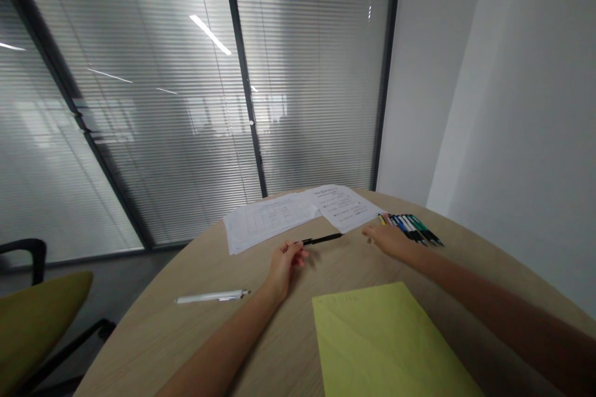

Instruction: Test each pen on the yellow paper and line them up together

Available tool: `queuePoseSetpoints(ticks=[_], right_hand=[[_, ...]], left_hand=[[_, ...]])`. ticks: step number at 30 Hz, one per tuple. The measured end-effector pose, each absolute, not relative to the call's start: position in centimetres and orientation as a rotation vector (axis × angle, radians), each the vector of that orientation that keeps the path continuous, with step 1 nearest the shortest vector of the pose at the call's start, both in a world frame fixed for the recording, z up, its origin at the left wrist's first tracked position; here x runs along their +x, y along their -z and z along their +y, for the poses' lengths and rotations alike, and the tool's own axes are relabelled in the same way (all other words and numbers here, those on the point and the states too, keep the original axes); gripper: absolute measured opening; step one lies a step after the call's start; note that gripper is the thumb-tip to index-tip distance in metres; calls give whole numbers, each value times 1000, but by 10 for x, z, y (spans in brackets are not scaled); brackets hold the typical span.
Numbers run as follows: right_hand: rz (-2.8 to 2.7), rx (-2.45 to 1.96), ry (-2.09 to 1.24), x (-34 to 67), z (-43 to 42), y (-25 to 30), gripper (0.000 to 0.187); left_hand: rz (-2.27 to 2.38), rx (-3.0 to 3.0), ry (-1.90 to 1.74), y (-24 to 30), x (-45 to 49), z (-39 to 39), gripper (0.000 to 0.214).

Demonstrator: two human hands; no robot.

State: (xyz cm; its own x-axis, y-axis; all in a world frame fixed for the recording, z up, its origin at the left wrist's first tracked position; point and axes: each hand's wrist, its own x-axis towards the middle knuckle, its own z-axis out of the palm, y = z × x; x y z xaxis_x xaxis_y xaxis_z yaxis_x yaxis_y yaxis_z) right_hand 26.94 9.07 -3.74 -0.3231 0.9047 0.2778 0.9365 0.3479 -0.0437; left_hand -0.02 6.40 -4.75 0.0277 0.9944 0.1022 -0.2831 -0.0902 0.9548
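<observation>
My left hand point(286, 263) rests on the round wooden table point(153, 335) with its fingers curled round the near end of a black pen point(322, 239), which points away to the right. My right hand point(388, 239) lies flat on the table further right, fingers stretched toward a row of several coloured pens point(412, 228) and close to the corner of a printed sheet point(344, 206). It holds nothing that I can see.
A second printed sheet point(267, 221) lies at the table's far edge. A white pen point(212, 298) lies to the left, and a yellow paper point(388, 344) lies near me. A chair point(32, 316) stands at lower left; blinds and glass partitions are behind.
</observation>
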Motion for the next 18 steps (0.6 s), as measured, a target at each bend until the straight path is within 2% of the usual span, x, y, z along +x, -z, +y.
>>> queuePoseSetpoints(ticks=[3, 10, 18], right_hand=[[-2300, -1599, 158, 269, 81, 34, 34], [-2219, -1383, -191, 252, 55, 36, 25], [-2045, -1346, -220, 244, 57, 47, 22]], left_hand=[[918, 1118, -1327, 47, 0, 63, 16], [906, 1188, -1252, 47, -1, 63, 18], [903, 1245, -1194, 43, -1, 58, 20]])
